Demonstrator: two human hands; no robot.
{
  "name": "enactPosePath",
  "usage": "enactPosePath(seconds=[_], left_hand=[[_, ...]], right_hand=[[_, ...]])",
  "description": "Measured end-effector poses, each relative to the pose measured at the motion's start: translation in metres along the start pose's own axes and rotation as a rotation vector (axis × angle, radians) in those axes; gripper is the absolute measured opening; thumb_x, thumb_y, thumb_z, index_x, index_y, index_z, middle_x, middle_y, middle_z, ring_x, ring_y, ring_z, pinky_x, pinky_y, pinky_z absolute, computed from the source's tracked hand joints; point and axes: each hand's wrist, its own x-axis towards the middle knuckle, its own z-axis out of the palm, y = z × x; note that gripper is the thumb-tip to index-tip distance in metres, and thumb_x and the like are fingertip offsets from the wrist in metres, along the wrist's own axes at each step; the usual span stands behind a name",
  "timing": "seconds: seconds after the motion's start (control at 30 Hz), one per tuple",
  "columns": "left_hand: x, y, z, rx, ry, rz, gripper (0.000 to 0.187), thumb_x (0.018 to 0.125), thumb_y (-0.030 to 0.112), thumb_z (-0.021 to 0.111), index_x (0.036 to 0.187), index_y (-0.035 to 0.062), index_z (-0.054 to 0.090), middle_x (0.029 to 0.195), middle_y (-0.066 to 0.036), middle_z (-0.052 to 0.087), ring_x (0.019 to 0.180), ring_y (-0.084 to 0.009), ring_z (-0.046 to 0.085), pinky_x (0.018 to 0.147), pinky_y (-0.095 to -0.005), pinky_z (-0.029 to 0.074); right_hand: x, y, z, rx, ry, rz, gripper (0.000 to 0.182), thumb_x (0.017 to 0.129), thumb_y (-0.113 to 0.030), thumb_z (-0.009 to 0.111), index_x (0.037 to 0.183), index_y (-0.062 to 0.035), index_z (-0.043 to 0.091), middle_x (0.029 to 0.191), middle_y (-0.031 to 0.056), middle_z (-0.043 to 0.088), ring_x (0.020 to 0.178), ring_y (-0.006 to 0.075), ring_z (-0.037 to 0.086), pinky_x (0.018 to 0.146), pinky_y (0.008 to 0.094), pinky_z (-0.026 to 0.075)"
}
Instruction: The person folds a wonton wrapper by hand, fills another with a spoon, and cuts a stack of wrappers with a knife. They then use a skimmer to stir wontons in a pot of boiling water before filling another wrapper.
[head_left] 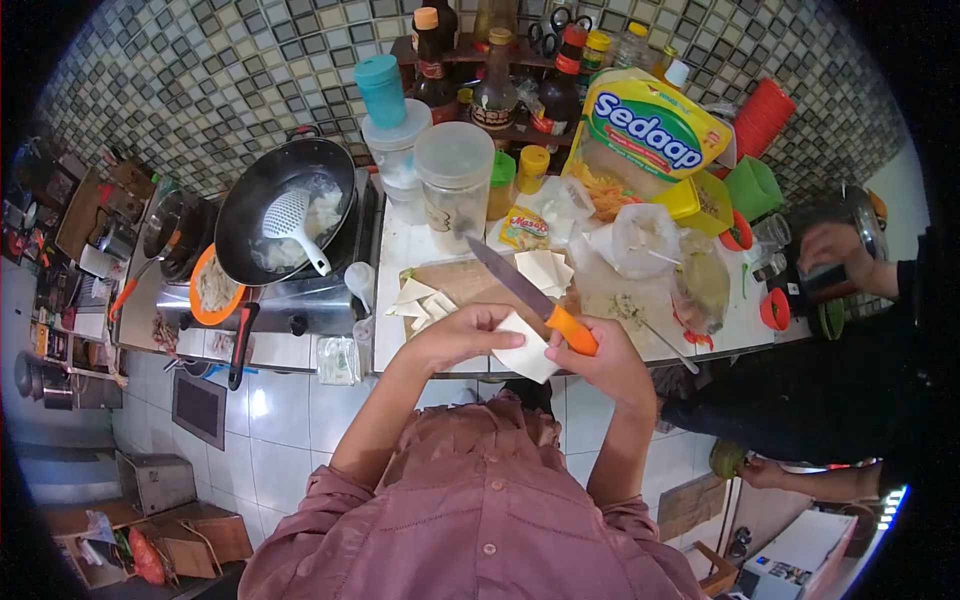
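Observation:
My left hand [465,338] pinches one side of a pale, flat dough wrapper [524,352] in front of the counter edge. My right hand [606,362] grips the orange handle of a knife [515,280], with its blade pointing up and to the left. The fingers of this hand also touch the wrapper's right side. Beyond my hands lies a wooden cutting board [462,278]. Cut wrapper pieces [423,303] are spread on its left part, and a stack of square wrappers [543,270] rests on its right.
On the left, a black wok [285,210] with a white slotted ladle [290,222] sits on the stove, beside an orange plate [216,287]. Jars [455,180], bottles and a Sedaap packet [648,130] line the back. Another person's hand [835,250] is at right.

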Motion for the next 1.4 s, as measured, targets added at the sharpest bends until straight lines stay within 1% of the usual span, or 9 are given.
enactPosePath(seconds=[0.27,0.5,0.6,0.7,0.77,0.87,1.07,1.13,1.4], left_hand=[[0.021,-0.019,0.001,0.131,0.533,0.202,0.023,0.085,0.005,0.06,0.104,0.0053,0.047,0.097,-0.003,0.059,0.086,-0.0097,0.057,0.074,-0.0248,0.05],[0.038,-0.024,0.007,-0.195,0.426,0.305,0.021,0.089,-0.001,0.047,0.108,0.0061,0.041,0.102,-0.009,0.059,0.091,-0.0167,0.059,0.08,-0.0363,0.054],[0.029,-0.033,0.006,0.025,0.543,0.248,0.03,0.089,-0.002,0.045,0.116,0.0035,0.036,0.108,-0.014,0.058,0.096,-0.0205,0.059,0.081,-0.0332,0.052],[0.011,-0.039,0.009,0.692,0.717,0.265,0.04,0.085,0.002,0.048,0.122,-0.0001,0.034,0.091,-0.019,0.057,0.077,-0.0251,0.06,0.07,-0.0371,0.051],[-0.003,-0.032,0.019,0.721,0.696,0.244,0.049,0.08,0.004,0.051,0.125,-0.0046,0.033,0.089,-0.026,0.054,0.079,-0.0348,0.06,0.07,-0.0397,0.048],[-0.018,-0.013,0.034,0.855,0.742,0.354,0.044,0.08,0.004,0.05,0.122,-0.0064,0.039,0.095,-0.026,0.056,0.089,-0.0375,0.058,0.078,-0.0401,0.046],[0.009,-0.016,0.006,1.326,0.668,0.457,0.046,0.077,0.013,0.061,0.119,0.0012,0.048,0.119,-0.017,0.051,0.113,-0.0358,0.046,0.094,-0.04,0.038],[0.024,-0.03,-0.001,1.422,0.647,0.433,0.047,0.075,0.017,0.064,0.117,0.0018,0.049,0.118,-0.016,0.051,0.112,-0.0335,0.046,0.092,-0.0398,0.039],[0.016,-0.032,0.015,1.624,0.683,0.208,0.048,0.07,0.026,0.069,0.11,0.0025,0.054,0.109,-0.012,0.052,0.101,-0.0292,0.048,0.083,-0.0402,0.041]], right_hand=[[0.016,0.025,0.001,0.085,0.481,-0.065,0.016,0.083,-0.017,0.061,0.082,-0.0016,0.057,0.065,-0.0044,0.045,0.059,0.004,0.038,0.052,0.0203,0.032],[0.01,0.035,0.0,0.088,0.529,-0.077,0.016,0.086,-0.018,0.059,0.084,-0.0019,0.056,0.062,-0.0059,0.04,0.056,0.0032,0.034,0.049,0.0205,0.028],[0.008,0.043,0.004,0.141,0.532,-0.053,0.018,0.086,-0.02,0.058,0.084,-0.0019,0.056,0.06,-0.0062,0.039,0.055,0.0028,0.033,0.047,0.0207,0.027],[0.011,0.064,0.015,0.132,0.501,-0.136,0.017,0.089,-0.024,0.056,0.087,-0.0073,0.054,0.053,-0.0096,0.036,0.038,-0.0015,0.028,0.033,0.0172,0.019],[0.009,0.068,0.029,0.157,0.544,0.0,0.023,0.091,-0.027,0.053,0.082,-0.0057,0.053,0.053,-0.0065,0.038,0.041,0.0025,0.031,0.037,0.0207,0.025],[0.01,0.092,0.049,-0.208,0.666,-0.118,0.03,0.092,-0.029,0.05,0.078,-0.0028,0.051,0.053,-0.0019,0.04,0.047,0.0079,0.034,0.043,0.0253,0.03],[-0.001,0.089,0.073,-0.219,0.662,0.047,0.027,0.092,-0.025,0.048,0.081,0.0004,0.047,0.056,0.0102,0.041,0.052,0.0153,0.038,0.049,0.0322,0.036],[-0.001,0.092,0.074,-0.264,0.688,-0.008,0.028,0.091,-0.027,0.048,0.081,-0.0012,0.045,0.059,0.0191,0.051,0.055,0.0372,0.054,0.049,0.0412,0.039],[-0.004,0.09,0.076,-0.288,0.672,0.022,0.025,0.092,-0.026,0.047,0.084,-0.0016,0.045,0.06,0.0207,0.053,0.057,0.0396,0.055,0.05,0.0439,0.039]])
